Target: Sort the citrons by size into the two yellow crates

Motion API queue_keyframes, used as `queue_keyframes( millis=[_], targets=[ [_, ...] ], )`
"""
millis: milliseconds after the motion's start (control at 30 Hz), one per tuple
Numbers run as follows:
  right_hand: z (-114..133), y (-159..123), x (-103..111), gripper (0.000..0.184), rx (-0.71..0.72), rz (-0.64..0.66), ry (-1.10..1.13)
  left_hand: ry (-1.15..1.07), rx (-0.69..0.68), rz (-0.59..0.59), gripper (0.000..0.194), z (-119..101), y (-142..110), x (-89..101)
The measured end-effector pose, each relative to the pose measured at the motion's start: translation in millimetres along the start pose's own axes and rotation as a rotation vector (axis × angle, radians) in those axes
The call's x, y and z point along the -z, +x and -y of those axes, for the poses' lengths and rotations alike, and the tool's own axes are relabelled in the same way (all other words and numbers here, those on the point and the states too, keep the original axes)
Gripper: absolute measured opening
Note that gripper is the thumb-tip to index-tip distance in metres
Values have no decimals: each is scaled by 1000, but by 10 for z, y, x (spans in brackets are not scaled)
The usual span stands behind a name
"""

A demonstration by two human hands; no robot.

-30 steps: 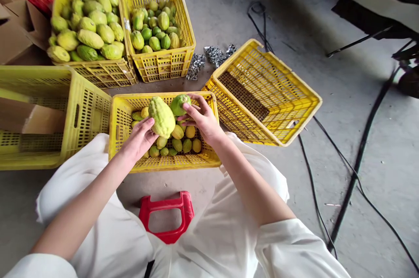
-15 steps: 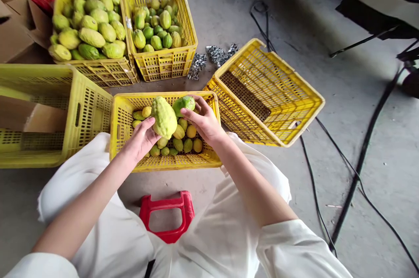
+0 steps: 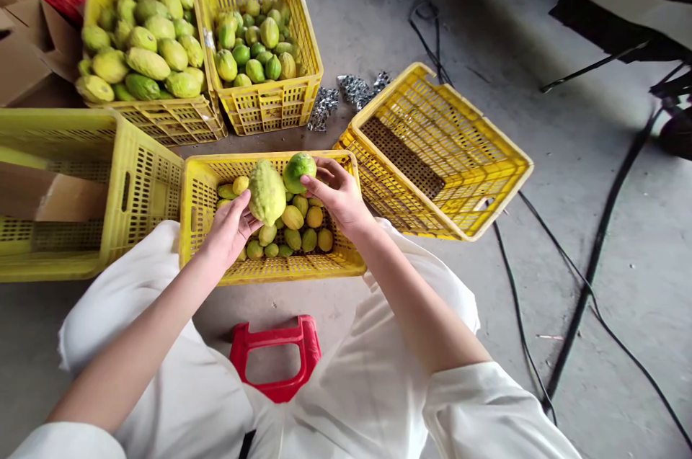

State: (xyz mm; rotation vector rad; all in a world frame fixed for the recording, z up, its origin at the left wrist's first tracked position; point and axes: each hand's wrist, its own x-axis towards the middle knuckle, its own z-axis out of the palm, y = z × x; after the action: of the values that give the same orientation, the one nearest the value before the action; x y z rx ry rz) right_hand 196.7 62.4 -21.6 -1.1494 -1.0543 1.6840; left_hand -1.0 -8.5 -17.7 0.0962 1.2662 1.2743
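Observation:
My left hand (image 3: 231, 230) is closed round a large, bumpy yellow-green citron (image 3: 267, 192), gripping its lower left side. Between the fingers and thumb of my right hand (image 3: 342, 198) is a smaller green citron (image 3: 298, 171), tilted so that one rounded end faces me. Both fruits are held side by side above a yellow plastic crate (image 3: 281, 272) between my knees. Smaller yellow and green fruits (image 3: 293, 218) lie on the crate's bottom, partly hidden by my hands and the held fruit.
Two yellow crates at the back left hold large citrons (image 3: 145, 63) and smaller green-yellow ones (image 3: 254, 48). A tilted crate (image 3: 459, 156) stands right; another crate (image 3: 145, 178) with cardboard (image 3: 70, 192) stands left. Black cables (image 3: 595, 257), a red stool (image 3: 275, 362) and a parked vehicle (image 3: 600, 12) are also visible.
My right hand has turned the green citron, so its rounded end now faces me rather than its long side. The yellow-green citron in my left hand has tipped slightly more upright.

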Motion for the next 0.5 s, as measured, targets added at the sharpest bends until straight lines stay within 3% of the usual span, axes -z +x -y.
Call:
queue_keyframes(
  millis=[267, 500],
  targets=[
    [-10, -1, 20, 70, 39, 5, -59, 63, 47, 90, 36, 3, 41, 54],
    [28, -19, -8, 69, 53, 60, -58, 102, 140, 88, 30, -52, -18, 15]
  ],
)
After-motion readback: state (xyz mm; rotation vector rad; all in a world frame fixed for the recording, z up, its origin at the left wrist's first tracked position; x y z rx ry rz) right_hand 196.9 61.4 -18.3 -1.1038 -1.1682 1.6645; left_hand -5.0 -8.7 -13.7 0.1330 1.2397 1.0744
